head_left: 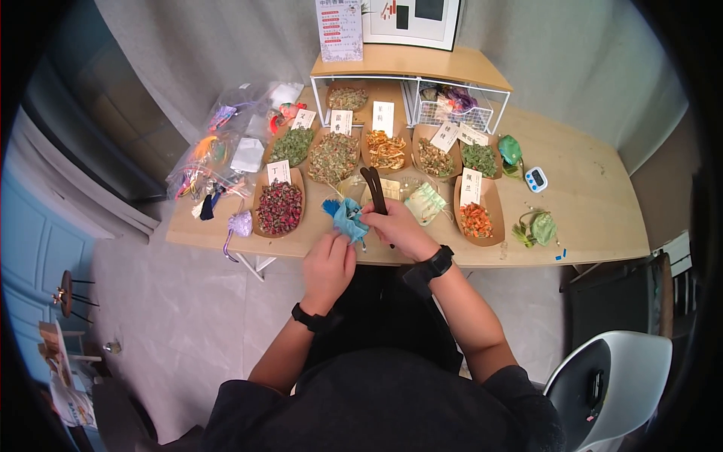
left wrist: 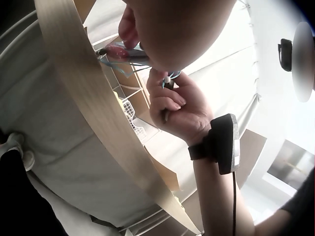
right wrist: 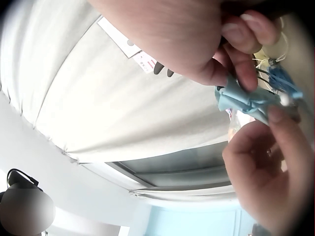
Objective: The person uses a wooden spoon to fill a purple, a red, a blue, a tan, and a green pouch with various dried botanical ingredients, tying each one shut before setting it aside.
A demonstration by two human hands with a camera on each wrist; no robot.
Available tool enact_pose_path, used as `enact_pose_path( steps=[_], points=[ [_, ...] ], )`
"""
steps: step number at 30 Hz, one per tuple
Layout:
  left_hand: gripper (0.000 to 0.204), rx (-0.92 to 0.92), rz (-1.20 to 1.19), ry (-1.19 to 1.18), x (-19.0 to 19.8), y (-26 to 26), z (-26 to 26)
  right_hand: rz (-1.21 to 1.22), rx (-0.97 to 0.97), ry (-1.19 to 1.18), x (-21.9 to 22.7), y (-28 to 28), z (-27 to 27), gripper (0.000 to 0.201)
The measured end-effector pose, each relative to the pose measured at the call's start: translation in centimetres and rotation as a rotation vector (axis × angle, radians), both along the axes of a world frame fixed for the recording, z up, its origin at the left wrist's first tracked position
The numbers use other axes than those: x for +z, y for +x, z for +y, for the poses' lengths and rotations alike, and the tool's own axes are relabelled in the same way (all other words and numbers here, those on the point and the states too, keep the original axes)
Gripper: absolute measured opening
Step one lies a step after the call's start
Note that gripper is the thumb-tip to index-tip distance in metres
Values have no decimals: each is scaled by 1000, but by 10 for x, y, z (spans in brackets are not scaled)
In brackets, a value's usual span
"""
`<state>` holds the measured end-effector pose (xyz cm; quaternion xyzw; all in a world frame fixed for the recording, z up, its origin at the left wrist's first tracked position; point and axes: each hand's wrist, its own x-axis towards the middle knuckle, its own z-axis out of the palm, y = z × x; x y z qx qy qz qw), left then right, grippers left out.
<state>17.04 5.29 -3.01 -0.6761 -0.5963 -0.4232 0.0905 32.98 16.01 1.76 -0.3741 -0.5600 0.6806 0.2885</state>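
Between both hands, close above the table's front edge, is a small light-blue drawstring pouch [head_left: 348, 218] with a darker blue tassel [head_left: 331, 207]. My left hand [head_left: 329, 265] pinches the pouch from the near left side, thumb and finger on its cloth in the right wrist view. With its fingertips my right hand [head_left: 403, 230] grips the pouch's other side. A pair of dark brown tongs [head_left: 373, 188] is also tucked in the right hand, two rounded ends pointing up and away. White beads and cords [right wrist: 285, 100] hang by the pouch. Its inside is hidden.
Paper trays of dried herbs stand around, including rosebuds [head_left: 279, 207] and orange petals [head_left: 477, 221], with label cards. A cream-green pouch [head_left: 425, 203], purple pouch [head_left: 240, 224], green pouch [head_left: 541, 228] and white timer [head_left: 535, 179] lie nearby. A shelf [head_left: 414, 64] stands behind; bagged tassels [head_left: 203, 162] lie left.
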Motion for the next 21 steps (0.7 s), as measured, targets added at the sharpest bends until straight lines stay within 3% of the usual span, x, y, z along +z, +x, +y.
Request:
enact_pose_path(
  steps=[3,7,10,14,15,18,20,21],
  points=[
    [53,2,-122,92,24,8,5,-66,31,128,11,5,-4,10],
    [65,-325,-604,-103,13,0,23,37,94,309,14,3,-10,11],
    [63,-440,-890,-240,3,-7,34,-197,-107,624,38,-5,-23,14],
    [58,-332,-700,-124,10,-12,36,-302,-289,883,49,-16,-33,15],
    [57,-338,-727,-108,9,-14,35,-229,-278,789,47,-16,-32,17],
    [50,-420,-1121,-32,7,-17,32,-33,-226,498,34,-17,-23,21],
    [48,-383,-1187,4,5,-20,31,57,-169,286,30,-10,-12,25],
    [51,-371,-1191,-7,-6,-26,34,23,-130,334,29,-6,-10,32]
  ],
)
